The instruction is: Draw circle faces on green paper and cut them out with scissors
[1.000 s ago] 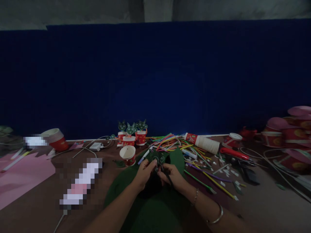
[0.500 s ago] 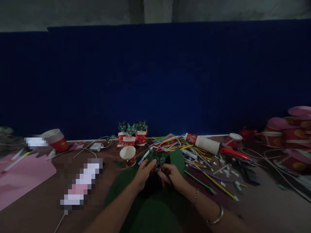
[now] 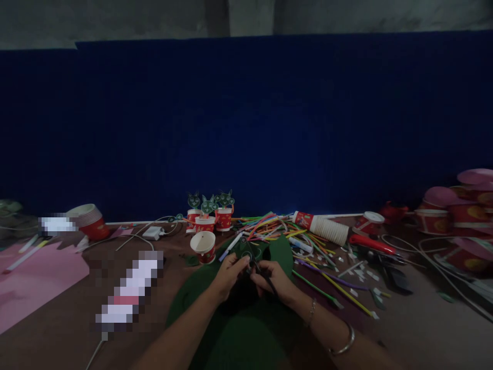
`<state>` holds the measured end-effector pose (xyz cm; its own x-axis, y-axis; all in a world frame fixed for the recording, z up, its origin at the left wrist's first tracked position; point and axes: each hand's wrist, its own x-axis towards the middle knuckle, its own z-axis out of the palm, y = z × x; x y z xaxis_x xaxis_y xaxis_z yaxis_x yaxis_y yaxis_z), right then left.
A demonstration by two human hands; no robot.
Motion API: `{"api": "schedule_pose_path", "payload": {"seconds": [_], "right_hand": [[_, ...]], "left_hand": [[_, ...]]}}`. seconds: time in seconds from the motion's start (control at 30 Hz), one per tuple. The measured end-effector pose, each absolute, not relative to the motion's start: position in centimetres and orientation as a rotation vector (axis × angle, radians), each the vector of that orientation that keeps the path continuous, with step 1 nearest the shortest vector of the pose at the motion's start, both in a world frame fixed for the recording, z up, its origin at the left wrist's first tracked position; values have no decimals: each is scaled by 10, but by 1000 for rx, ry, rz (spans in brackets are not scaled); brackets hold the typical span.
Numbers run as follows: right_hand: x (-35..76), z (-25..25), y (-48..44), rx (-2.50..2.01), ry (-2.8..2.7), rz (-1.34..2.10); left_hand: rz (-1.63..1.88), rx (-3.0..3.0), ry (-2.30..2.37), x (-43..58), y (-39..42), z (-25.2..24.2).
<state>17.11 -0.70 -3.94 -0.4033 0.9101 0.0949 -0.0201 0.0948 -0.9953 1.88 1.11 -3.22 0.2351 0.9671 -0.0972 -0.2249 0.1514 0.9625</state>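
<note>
My left hand (image 3: 227,275) pinches the edge of a dark green sheet piece (image 3: 252,248) with pale drawn circles on it. In my right hand (image 3: 278,282) are dark-handled scissors (image 3: 270,285), with the blades at the green piece close to my left fingertips. The hands almost touch, and the exact blade opening is too dark to tell. Beneath them lies a larger green sheet (image 3: 234,341). Just beyond my left hand stand a red-and-white paper cup (image 3: 203,246) and several cups topped with green animal heads (image 3: 208,206).
Colourful pipe cleaners (image 3: 269,226) and white scraps spread behind and right of my hands. A stack of paper cups (image 3: 327,229) lies on its side near a red-handled tool (image 3: 372,244). Pink paper (image 3: 42,282) and a pixelated strip with a cord (image 3: 129,290) occupy the left.
The green piece has tilted a little between my fingers, so its drawn circles sit differently. My right hand and the scissors have shifted slightly. Everything on the table stays put.
</note>
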Motion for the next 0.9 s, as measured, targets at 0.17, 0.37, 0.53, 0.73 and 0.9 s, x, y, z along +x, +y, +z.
{"api": "schedule_pose_path", "payload": {"seconds": [0.17, 0.37, 0.53, 0.73, 0.9], "right_hand": [[171, -42, -5, -930, -1569, 1419], [170, -41, -5, -970, -1592, 1440], [169, -36, -6, -985, -1573, 1450], [167, -33, -7, -978, -1531, 1400], [169, -38, -6, -951, -1547, 1437]], "left_hand": [[1068, 1009, 917, 17, 12, -33], [1067, 980, 899, 15, 13, -30], [1088, 956, 941, 15, 14, -31], [1103, 1036, 1004, 22, 10, -34], [1097, 1047, 965, 22, 9, -33]]}}
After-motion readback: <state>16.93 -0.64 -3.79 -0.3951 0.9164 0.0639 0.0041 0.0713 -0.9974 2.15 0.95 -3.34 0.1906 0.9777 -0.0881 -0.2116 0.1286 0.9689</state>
